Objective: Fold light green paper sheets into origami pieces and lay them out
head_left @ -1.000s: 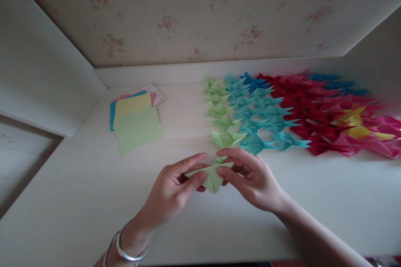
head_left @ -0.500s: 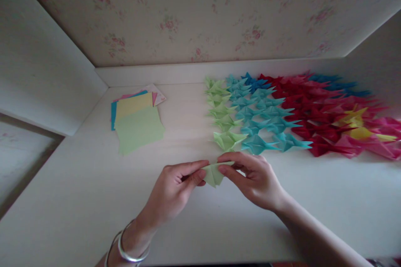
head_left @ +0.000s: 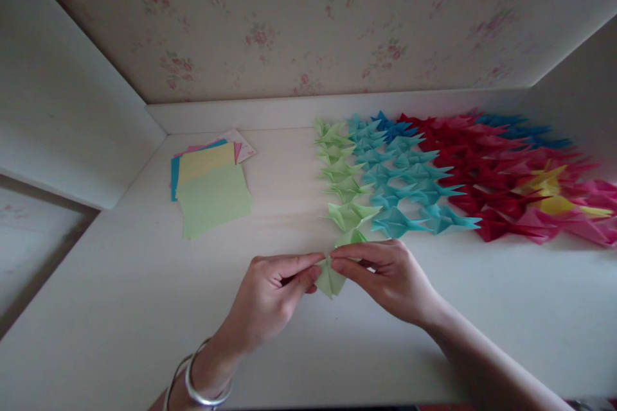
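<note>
Pale-green folded paper [head_left: 330, 281], pointed at the bottom, sits pinched by the person's left hand [head_left: 270, 295] and right hand [head_left: 389, 279], whose fingertips have drawn closer together; just beyond the grip, a light-green pointed paper figure [head_left: 352, 237] shows more.

Floral wallpaper [head_left: 270, 19] rises above a long white strip [head_left: 250, 115], with a white panel [head_left: 62, 77] at the left.

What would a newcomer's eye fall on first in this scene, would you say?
Probably the folded paper figures, green, turquoise, red and pink among them, massed on the right. Next, the pale green paper pinched by the left hand and right hand, lower centre; then the coloured sheets at left.
</note>
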Demonstrator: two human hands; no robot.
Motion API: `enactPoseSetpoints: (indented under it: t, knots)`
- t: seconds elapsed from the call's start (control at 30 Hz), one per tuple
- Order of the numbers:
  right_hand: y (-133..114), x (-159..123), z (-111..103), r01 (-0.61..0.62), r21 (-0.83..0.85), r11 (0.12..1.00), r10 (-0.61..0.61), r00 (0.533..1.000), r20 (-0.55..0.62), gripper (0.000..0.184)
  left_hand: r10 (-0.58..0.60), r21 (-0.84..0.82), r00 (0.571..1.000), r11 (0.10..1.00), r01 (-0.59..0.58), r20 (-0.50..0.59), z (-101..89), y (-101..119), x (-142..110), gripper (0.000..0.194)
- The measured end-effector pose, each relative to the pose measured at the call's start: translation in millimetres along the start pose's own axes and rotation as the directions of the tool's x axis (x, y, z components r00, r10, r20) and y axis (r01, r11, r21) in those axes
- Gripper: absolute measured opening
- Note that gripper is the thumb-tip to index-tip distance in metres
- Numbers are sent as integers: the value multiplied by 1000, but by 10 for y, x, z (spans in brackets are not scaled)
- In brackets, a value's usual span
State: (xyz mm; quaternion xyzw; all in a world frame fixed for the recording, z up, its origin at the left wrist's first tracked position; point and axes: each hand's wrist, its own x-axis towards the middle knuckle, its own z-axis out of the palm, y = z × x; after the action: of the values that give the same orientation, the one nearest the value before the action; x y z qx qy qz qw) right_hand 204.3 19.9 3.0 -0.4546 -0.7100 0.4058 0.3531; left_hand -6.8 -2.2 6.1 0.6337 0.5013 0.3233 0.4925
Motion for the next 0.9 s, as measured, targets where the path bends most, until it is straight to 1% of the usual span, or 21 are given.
enactPoseSetpoints:
  t: [0.07,0.13,0.2,0.27,0.37,0.47,0.53,0.6,0.67,0.77,0.9]
  knots:
    - [3,-2,5,-41,15,999,41,999,22,16,21,27,1000,999,-21,8,6,7,-2,25]
    - [-1,-4,8,-75,46,996,71,994,80,17,57,58,998,997,-58,26,16,19,1,26]
    - [-17,-5,2,-87,68,994,77,988,136,18,78,74,996,994,-81,49,24,31,5,26]
    - [-38,-8,-11,-67,62,996,57,986,157,21,79,74,995,994,-83,53,24,37,4,26]
    - [-57,-14,-39,-15,18,1000,13,994,112,22,7,33,999,999,-8,36,3,36,-4,31]
    - [-52,-20,-54,29,-23,999,-28,999,40,19,-92,-82,995,992,96,50,-26,37,-6,33]
    - [-44,-21,-54,54,-29,998,-53,998,34,17,-112,-166,991,978,123,75,-34,47,1,31]
    - [-37,-20,-49,68,-24,997,-67,997,37,16,-120,-215,989,967,136,87,-29,61,8,29]
    - [-33,-17,-44,64,-22,998,-63,998,30,15,-135,-215,988,965,147,72,-16,71,4,29]
    - [-30,-14,-44,52,-27,998,-51,998,29,14,-153,-172,988,973,157,36,6,68,-26,32]
    - [-42,-17,-47,66,-52,996,-63,997,52,18,-149,-141,988,978,152,30,27,47,-62,35]
